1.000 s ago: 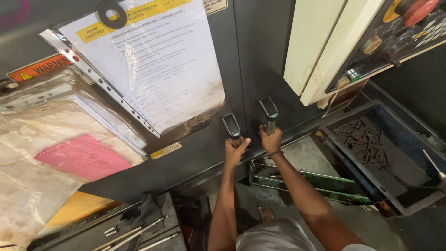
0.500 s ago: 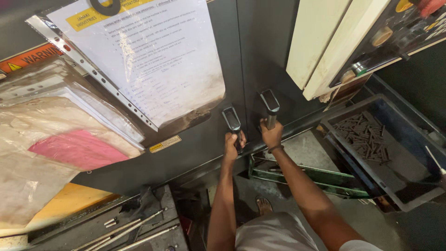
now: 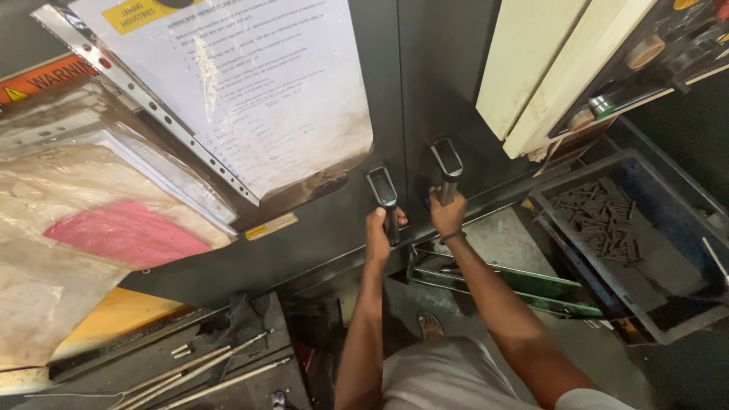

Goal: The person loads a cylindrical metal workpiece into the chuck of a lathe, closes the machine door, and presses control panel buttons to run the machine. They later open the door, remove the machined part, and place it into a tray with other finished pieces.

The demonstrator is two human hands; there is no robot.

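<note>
Change: since 1 s ago both hands stay at the two door handles; view has tilted a bit, so the sheets sit higher in frame. No sign the doors have parted yet.
Left hand: left hand (image 3: 377, 231) closed round the lower end of the left handle (image 3: 383, 193), fingers wrapped, thumb side twd the seam.
Right hand: right hand (image 3: 446, 215) closed round the lower part of the right handle (image 3: 446, 165); thin band on the wrist.
Handles: two dark loop handles, upright, one each side of the door seam, near each other but apart; right one sits a bit higher in view.
Doors: dark metal doors (image 3: 425, 83) appear shut, seam runs between the handles. Judged: grip set on both, pull not yet showing.
Meaning: w/ both hands clamped and the seam tight, looks like the very start of opening, not midway.
On the door: clear plastic sleeve w/ printed paper sheet (image 3: 250, 91) hung left of the handles; small yellow label (image 3: 272, 225) below it.
Left side: crumpled plastic bags w/ papers, one pink sheet (image 3: 125, 235) inside; orange strip above.
Floor: grey concrete floor (image 3: 509, 247), a green metal frame (image 3: 501, 282) lying below the hands.
Right side: blue-grey bin (image 3: 683, 266) w/ dark small rods; cream panels (image 3: 547, 61) leaning above.
Lower left: long metal rods (image 3: 220, 372) on a dark tray.
</note>
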